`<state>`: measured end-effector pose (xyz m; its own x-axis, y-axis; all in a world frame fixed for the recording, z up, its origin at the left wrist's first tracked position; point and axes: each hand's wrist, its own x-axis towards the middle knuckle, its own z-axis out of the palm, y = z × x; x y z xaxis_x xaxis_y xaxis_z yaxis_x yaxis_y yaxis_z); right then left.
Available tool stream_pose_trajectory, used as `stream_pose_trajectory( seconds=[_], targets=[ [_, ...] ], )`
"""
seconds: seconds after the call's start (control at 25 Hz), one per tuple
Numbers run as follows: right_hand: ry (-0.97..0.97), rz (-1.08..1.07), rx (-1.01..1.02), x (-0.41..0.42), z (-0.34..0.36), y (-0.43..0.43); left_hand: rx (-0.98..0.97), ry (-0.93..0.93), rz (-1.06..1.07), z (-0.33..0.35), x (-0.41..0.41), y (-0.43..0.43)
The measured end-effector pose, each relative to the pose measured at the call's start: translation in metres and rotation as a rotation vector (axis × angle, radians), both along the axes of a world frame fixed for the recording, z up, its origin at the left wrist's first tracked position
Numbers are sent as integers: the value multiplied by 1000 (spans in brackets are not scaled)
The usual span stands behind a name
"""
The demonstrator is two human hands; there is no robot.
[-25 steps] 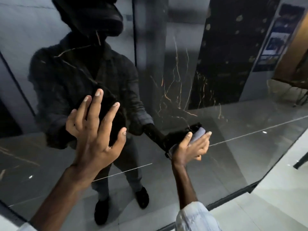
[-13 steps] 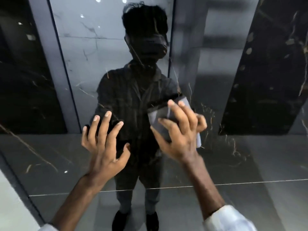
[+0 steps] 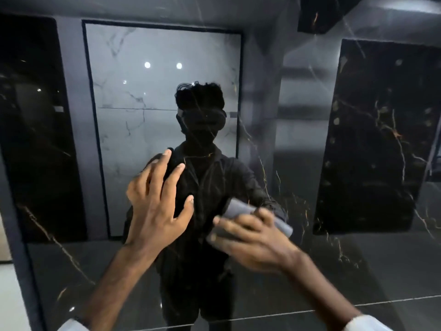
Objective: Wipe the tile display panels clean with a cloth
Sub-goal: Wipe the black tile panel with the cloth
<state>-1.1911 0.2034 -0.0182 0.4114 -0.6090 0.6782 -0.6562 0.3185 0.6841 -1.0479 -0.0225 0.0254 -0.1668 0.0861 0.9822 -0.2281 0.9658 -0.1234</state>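
Glossy black marble tile display panel with gold veining fills the view and mirrors the showroom behind: a white marble panel in a dark frame, a darker slab to the right, and the person's own silhouette.

Folded grey wiping cloth lies against the panel at about chest height of the reflection. Right hand has its grip around the cloth, fingers curled over it; the hand is motion-blurred. Left hand is just beside it, fingers spread and holding nothing; it appears to be at or near the glass, contact uncertain.

Step in hand, as judged: mid-wipe of the panel's central zone. Next move calls for a sweep across adjoining unwiped area, with even pressure and the cloth kept flat.
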Motion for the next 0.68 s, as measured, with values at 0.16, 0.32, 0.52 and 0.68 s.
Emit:
stream_pose_trajectory(
  seconds=[0.16, 0.32, 0.52, 0.68],
  targets=[
    [-301, 34, -706, -26, 133, 23, 1, -11, 49, 2, -4, -5],
    [-439, -73, -796, -7, 135, -9, 4, -18, 60, -4, -7, -1],
    [-189, -285, -129, 14, 47, -3, -27, -35, 68, -3, -2, -7],
    [-141, -313, -24, 9, -20, -1, -40, -69, 92, -5, -1, -10]
  ],
)
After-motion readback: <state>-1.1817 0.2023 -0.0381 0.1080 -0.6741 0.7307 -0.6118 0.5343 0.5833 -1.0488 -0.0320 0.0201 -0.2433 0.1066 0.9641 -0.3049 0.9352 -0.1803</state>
